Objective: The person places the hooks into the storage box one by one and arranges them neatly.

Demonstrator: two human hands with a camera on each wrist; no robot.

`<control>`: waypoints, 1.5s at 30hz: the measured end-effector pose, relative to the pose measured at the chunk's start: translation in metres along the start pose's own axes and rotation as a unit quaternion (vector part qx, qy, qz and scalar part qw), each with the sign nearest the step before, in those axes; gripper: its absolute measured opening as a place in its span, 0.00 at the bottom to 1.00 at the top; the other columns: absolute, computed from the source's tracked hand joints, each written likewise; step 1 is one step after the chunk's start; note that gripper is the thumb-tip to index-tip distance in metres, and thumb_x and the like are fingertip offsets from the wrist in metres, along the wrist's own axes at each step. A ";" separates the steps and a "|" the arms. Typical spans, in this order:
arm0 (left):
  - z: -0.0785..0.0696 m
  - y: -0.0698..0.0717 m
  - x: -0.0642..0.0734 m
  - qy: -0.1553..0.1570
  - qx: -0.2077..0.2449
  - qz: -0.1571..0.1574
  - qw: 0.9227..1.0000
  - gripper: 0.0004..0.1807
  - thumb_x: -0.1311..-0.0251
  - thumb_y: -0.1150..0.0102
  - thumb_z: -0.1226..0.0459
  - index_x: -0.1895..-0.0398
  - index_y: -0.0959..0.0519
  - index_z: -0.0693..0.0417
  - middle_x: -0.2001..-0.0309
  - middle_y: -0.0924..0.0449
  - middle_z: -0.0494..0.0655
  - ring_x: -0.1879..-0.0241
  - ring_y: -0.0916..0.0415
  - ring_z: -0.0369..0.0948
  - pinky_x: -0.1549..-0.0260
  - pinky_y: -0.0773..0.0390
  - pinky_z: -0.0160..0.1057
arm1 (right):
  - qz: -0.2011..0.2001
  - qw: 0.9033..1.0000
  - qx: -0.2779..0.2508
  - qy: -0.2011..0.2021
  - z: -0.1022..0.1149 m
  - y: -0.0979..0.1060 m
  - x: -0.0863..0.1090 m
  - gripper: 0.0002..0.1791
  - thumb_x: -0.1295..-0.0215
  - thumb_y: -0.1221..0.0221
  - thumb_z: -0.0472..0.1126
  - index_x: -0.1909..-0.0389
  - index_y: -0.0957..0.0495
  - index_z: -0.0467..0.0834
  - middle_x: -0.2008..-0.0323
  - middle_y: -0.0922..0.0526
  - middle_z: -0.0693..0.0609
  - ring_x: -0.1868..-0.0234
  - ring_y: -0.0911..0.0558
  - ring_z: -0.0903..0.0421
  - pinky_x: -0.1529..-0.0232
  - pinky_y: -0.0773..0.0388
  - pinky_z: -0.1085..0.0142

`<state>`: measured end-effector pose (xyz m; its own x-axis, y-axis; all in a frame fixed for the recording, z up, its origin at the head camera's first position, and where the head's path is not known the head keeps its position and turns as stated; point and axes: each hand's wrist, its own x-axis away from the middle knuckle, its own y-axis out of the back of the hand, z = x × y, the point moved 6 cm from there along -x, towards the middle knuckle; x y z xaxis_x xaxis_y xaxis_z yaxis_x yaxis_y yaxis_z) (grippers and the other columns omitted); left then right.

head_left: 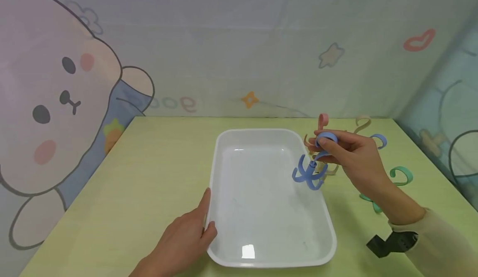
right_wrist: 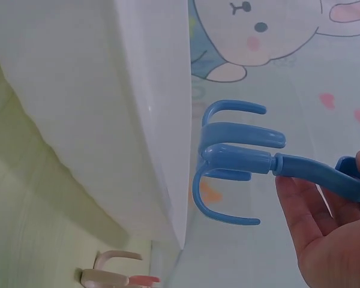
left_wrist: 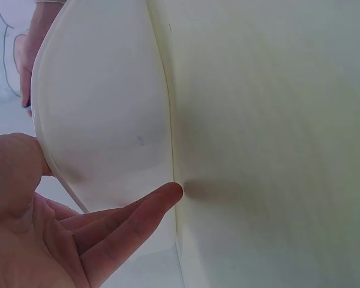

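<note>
A blue multi-prong swivel hook (head_left: 309,173) hangs from my right hand (head_left: 360,156), which pinches its curved top between thumb and fingers. The prongs point down just above the right rim of a white rectangular tray (head_left: 246,259). In the right wrist view the blue hook (right_wrist: 240,153) shows whole beside the tray wall (right_wrist: 96,108). My left hand (head_left: 186,235) holds the tray's left side, thumb over the rim and fingers along the outer wall. The left wrist view shows that hand (left_wrist: 66,234) with its thumb tip hidden behind the rim.
Right of the tray, more hooks lie on the pale yellow table (head_left: 168,156): a green hook (head_left: 403,175), a pink hook (head_left: 323,121), a beige hook (head_left: 363,123) and another blue hook (head_left: 380,140) partly behind my right hand. A printed cloth (head_left: 231,53) hangs behind.
</note>
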<state>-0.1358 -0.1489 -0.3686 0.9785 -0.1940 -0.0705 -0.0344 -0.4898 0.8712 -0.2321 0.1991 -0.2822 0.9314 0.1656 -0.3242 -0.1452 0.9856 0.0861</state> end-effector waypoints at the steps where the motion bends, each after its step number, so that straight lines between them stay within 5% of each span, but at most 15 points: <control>1: 0.000 0.000 0.000 -0.002 0.000 0.001 1.000 0.40 0.30 0.45 0.62 0.16 0.42 0.54 0.49 0.13 0.44 0.70 0.30 0.33 0.68 0.28 0.37 | 0.002 1.000 -0.002 -0.001 0.000 -0.002 -0.001 0.15 0.26 0.36 0.35 0.43 0.15 0.35 0.55 0.07 0.52 0.53 0.08 0.56 0.55 0.13 0.65; 3: -0.001 0.001 -0.001 -0.005 0.000 -0.001 1.000 0.40 0.31 0.45 0.62 0.16 0.42 0.54 0.45 0.14 0.44 0.69 0.30 0.33 0.68 0.28 0.37 | 0.004 1.000 0.004 0.000 0.001 -0.007 -0.005 0.16 0.26 0.36 0.36 0.43 0.16 0.33 0.55 0.07 0.52 0.54 0.08 0.56 0.56 0.13 0.64; 7: 0.000 0.001 -0.002 0.003 0.020 0.008 1.000 0.40 0.31 0.45 0.62 0.16 0.42 0.52 0.65 0.15 0.38 0.71 0.30 0.30 0.69 0.29 0.36 | 0.015 1.000 0.009 0.000 -0.001 -0.017 -0.012 0.16 0.26 0.35 0.37 0.43 0.16 0.34 0.55 0.07 0.51 0.53 0.08 0.55 0.55 0.13 0.63; 10: 0.004 0.003 -0.004 0.021 0.059 0.018 0.998 0.38 0.29 0.43 0.61 0.16 0.40 0.49 0.63 0.15 0.35 0.73 0.27 0.26 0.68 0.29 0.34 | 0.026 1.000 0.002 -0.002 -0.002 -0.024 -0.017 0.14 0.26 0.36 0.37 0.44 0.15 0.35 0.55 0.07 0.51 0.53 0.08 0.55 0.55 0.13 0.63; 14: 0.008 0.008 -0.011 0.027 0.083 0.009 0.996 0.36 0.27 0.41 0.59 0.18 0.37 0.49 0.46 0.12 0.42 0.71 0.19 0.27 0.65 0.25 0.36 | 0.032 0.999 -0.008 -0.002 -0.002 -0.033 -0.023 0.12 0.26 0.36 0.37 0.46 0.13 0.39 0.56 0.07 0.52 0.54 0.07 0.55 0.54 0.13 0.61; 26: 0.008 0.015 -0.034 0.014 0.057 0.003 0.998 0.33 0.26 0.44 0.59 0.19 0.35 0.45 0.62 0.12 0.43 0.72 0.25 0.34 0.71 0.27 0.38 | 0.036 0.999 0.013 -0.024 -0.010 -0.055 -0.042 0.20 0.25 0.36 0.38 0.39 0.19 0.29 0.56 0.07 0.55 0.54 0.08 0.57 0.54 0.13 0.59; 38: 0.008 0.009 -0.039 0.017 0.053 0.005 0.998 0.36 0.27 0.47 0.61 0.17 0.40 0.54 0.63 0.13 0.46 0.75 0.27 0.36 0.74 0.29 0.39 | 0.061 0.997 -0.013 -0.046 -0.023 -0.077 -0.059 0.21 0.26 0.36 0.37 0.38 0.19 0.31 0.55 0.07 0.54 0.54 0.08 0.55 0.52 0.12 0.59; 45: 0.005 0.008 -0.040 0.006 0.032 0.008 0.999 0.37 0.29 0.48 0.62 0.17 0.41 0.57 0.71 0.21 0.41 0.77 0.31 0.37 0.77 0.32 0.39 | 0.068 0.995 -0.031 -0.064 -0.028 -0.090 -0.065 0.20 0.26 0.36 0.35 0.37 0.20 0.31 0.52 0.08 0.47 0.54 0.08 0.55 0.51 0.13 0.57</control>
<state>-0.1764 -0.1493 -0.3614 0.9800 -0.1921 -0.0517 -0.0618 -0.5408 0.8389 -0.2892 0.1007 -0.2953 0.9361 0.2961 -0.1896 -0.2896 0.9551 0.0616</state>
